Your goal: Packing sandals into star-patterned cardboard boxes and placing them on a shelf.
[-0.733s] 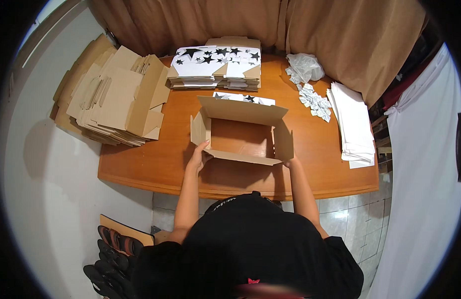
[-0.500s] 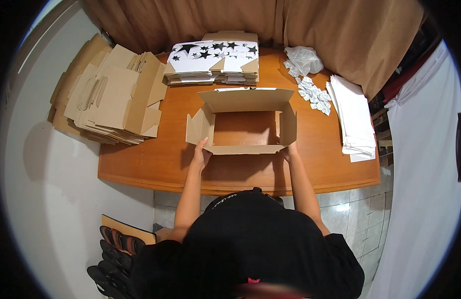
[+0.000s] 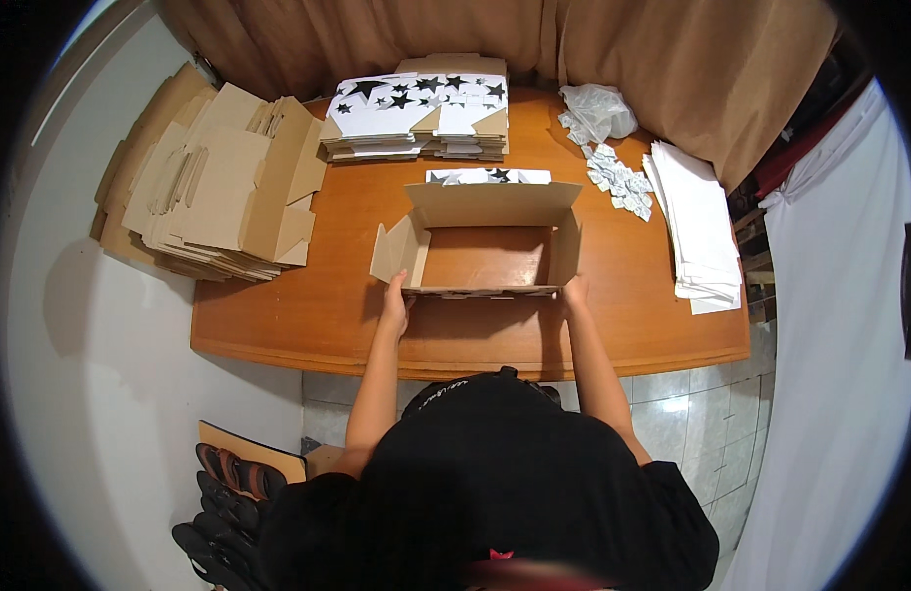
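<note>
An opened-out cardboard box [image 3: 495,204], plain brown inside, is held over the middle of the table [image 3: 308,315]. The wood shows through its open middle. Beyond its far wall, a white strip printed with black stars [image 3: 490,176] is visible. My left hand [image 3: 396,298] grips the near left corner, thumb up along the edge. At the near right corner my right hand [image 3: 574,293] holds the box too, its fingers partly hidden behind the cardboard.
Flattened brown boxes [image 3: 214,187] are piled at the left. White star-printed flat boxes [image 3: 377,108] stand stacked at the back. To the right lie small white packets [image 3: 618,182], a clear plastic bag [image 3: 600,110] and white sheets [image 3: 694,227]. Sandals [image 3: 229,502] are at lower left.
The box has tilted in my hands: its near wall now appears thinner, and more of the star-printed strip shows beyond the far wall. Both hands keep their hold.
</note>
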A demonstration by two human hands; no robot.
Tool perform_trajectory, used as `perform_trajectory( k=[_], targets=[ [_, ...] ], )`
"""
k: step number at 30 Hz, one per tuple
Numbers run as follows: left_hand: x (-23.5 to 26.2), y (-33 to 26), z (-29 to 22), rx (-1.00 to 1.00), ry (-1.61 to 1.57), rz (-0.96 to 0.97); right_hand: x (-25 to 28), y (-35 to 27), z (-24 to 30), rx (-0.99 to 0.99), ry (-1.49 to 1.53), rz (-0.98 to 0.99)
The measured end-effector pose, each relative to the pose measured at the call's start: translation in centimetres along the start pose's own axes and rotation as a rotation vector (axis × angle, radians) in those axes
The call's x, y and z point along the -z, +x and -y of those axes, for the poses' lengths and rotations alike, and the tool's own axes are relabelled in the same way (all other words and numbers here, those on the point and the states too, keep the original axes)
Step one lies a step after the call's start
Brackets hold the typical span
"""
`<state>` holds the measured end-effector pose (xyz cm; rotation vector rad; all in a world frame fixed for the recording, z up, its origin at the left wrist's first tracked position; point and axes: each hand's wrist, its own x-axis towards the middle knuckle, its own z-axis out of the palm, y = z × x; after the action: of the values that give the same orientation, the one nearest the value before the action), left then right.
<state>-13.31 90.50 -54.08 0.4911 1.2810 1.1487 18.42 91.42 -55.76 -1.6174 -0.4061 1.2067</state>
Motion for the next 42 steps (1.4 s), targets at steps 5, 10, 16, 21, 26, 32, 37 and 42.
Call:
perform_trajectory(
  k=[5,10,16,21,26,32,37,42],
  targets=[
    [-0.1,-0.6,-2.3,0.058,0.359,-0.040,0.3,-0.8,0.6,0.244,0.146,-0.343],
    [-2.4,-3.6,-3.9,-0.916,0.560,-0.573,-1.9,-9.5,6.5,0.936,0.080,-0.354],
    [-4.1,-6.3,-8.2,-1.559,0.787,-0.123,-5.1,-12.5,10.7,1.207,-0.185,0.232],
    [-6.8,-6.2,-10.3,-1.073,0.762,0.149,-4.4,-7.6,9.5,0.924,-0.249,0.080],
    [-4.5,-2.9,-8.4,-0.794,1.144,0.015,-1.8,-5.1,9.4,0.801,-0.480,0.001],
    [-4.0,-1.6,-7.5,-0.505,1.344,0.066,-1.1,-3.0,7.6,0.886,-0.709,-0.092],
    [-4.8,-3.0,-6.7,-0.493,1.557,0.091,-1.2,-2.6,6.8,0.869,-0.877,-0.143],
    [-4.5,-2.8,-5.7,-0.515,1.582,0.046,-1.7,-1.6,7.7,0.812,-1.110,-0.199]
  ],
)
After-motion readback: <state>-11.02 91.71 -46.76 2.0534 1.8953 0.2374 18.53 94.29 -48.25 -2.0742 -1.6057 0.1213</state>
